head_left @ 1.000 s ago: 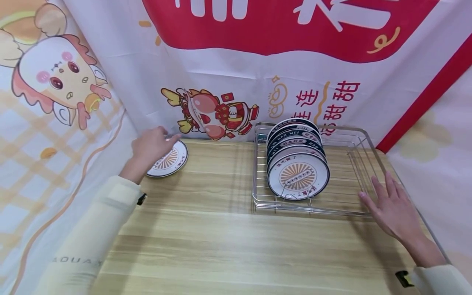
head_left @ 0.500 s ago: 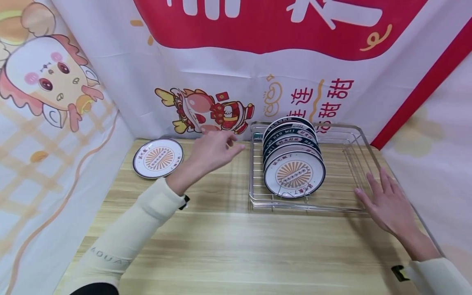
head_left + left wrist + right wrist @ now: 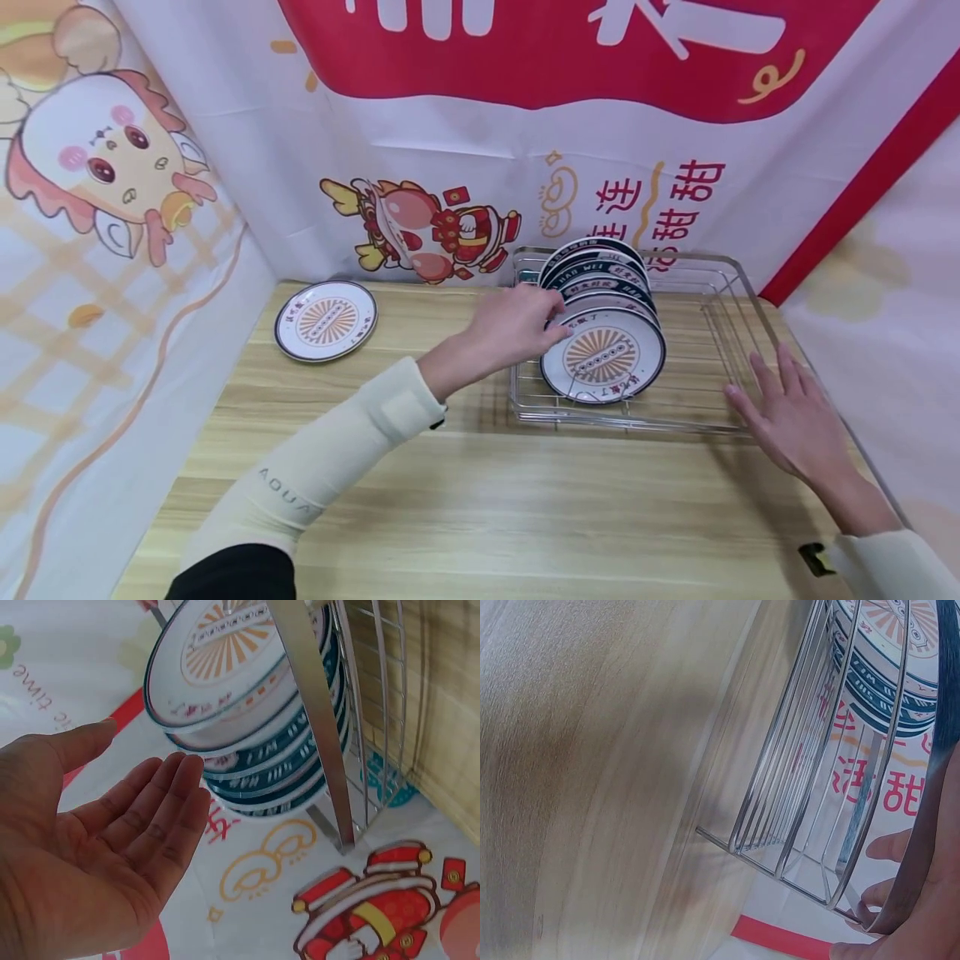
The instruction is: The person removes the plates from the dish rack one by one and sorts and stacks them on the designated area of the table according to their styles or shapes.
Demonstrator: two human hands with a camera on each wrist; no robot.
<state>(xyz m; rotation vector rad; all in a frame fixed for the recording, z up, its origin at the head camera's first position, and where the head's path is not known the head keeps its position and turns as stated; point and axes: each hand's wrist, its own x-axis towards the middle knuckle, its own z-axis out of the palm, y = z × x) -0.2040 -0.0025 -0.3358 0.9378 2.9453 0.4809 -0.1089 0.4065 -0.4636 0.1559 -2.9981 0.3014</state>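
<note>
My left hand [image 3: 510, 329] is at the near left side of several plates [image 3: 602, 355] standing in a row in a wire rack [image 3: 697, 428]. In the left wrist view, the hand [image 3: 112, 840] holds nothing; its fingers are relaxed beside the plates [image 3: 225, 712], the thumb apart. Spread fingers of my right hand [image 3: 802, 429] rest over the rack's right end. The right wrist view shows that hand [image 3: 922, 900] against the metal rim [image 3: 922, 847], fingertips reaching past it. The front plate is white with an orange ray pattern.
Another white plate [image 3: 326, 322] with the same pattern lies flat at the back left of the wooden table [image 3: 480, 508]. A printed cloth [image 3: 450, 125] hangs behind the table, with a checked cloth [image 3: 97, 333] on the left side.
My left hand has moved right, from the plate on the table across to the plates in the rack. The flat plate is uncovered. My right hand stays at the rack.
</note>
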